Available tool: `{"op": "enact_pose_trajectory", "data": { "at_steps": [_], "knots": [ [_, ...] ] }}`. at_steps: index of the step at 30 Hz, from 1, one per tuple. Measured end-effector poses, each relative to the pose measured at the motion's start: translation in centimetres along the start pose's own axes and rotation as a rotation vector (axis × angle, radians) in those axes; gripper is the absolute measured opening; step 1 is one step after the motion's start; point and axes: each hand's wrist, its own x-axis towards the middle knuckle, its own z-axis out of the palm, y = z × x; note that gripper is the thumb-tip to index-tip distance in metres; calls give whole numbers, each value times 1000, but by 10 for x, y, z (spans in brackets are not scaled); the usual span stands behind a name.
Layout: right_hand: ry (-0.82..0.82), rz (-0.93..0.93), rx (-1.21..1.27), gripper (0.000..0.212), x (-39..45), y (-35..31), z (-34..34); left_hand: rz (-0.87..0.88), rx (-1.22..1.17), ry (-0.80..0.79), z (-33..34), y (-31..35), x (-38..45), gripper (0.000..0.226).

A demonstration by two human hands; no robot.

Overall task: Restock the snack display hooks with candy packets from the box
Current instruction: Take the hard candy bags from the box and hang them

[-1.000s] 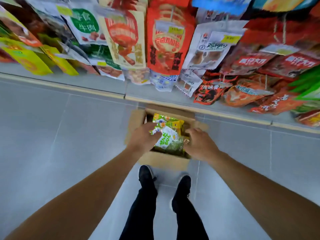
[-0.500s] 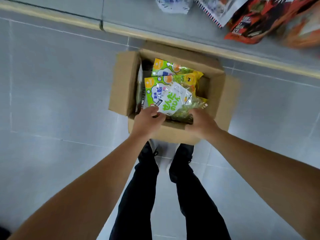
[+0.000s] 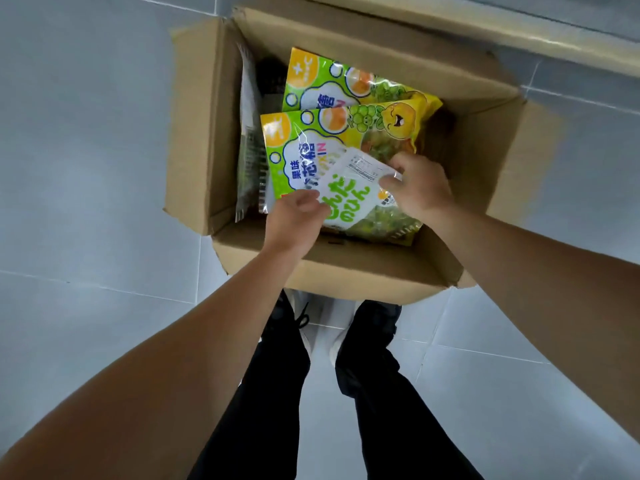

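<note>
Open cardboard box (image 3: 194, 133) on floor; white-green candy packet (image 3: 349, 199) atop yellow-green packets (image 3: 346, 109).

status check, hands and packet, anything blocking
Left hand and right hand both pinch the white-and-green packet, over the open box. Green-yellow packets lie beneath. Nothing blocks the lift.
</note>
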Motion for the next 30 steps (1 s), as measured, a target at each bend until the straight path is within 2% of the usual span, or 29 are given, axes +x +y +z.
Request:
{"op": "enact_pose_trajectory", "data": {
  "at_steps": [2,6,8,11,13,16,19,26,30],
  "knots": [
    [27,30,76,7,-7,8,-12,46,-7,80,8,7,0,33],
    [221,77,273,20,-25,20,-40,114,27,262,18,20,-6,37],
    [205,126,480,20,-34,16,-49,93,-27,192,20,23,-8,42],
    [118,220,721,18,-51,8,-60,78,-93,-26,23,31,-17,35],
    [77,269,835,18,-64,1,-64,58,-117,-109,20,37,-30,29],
    [71,360,962,13,-87,-15,-71,32,-130,-113,9,47,-51,12],
    [94,405,1007,13,-120,-41,-87,58,-96,-121,-9,60,-84,7],
    [146,405,1043,10,-215,-110,-144,180,-87,-171,-67,106,-188,15],
    [203,372,1083,9,-283,-150,-184,252,-56,-194,-104,142,-267,12]
  ]
}}
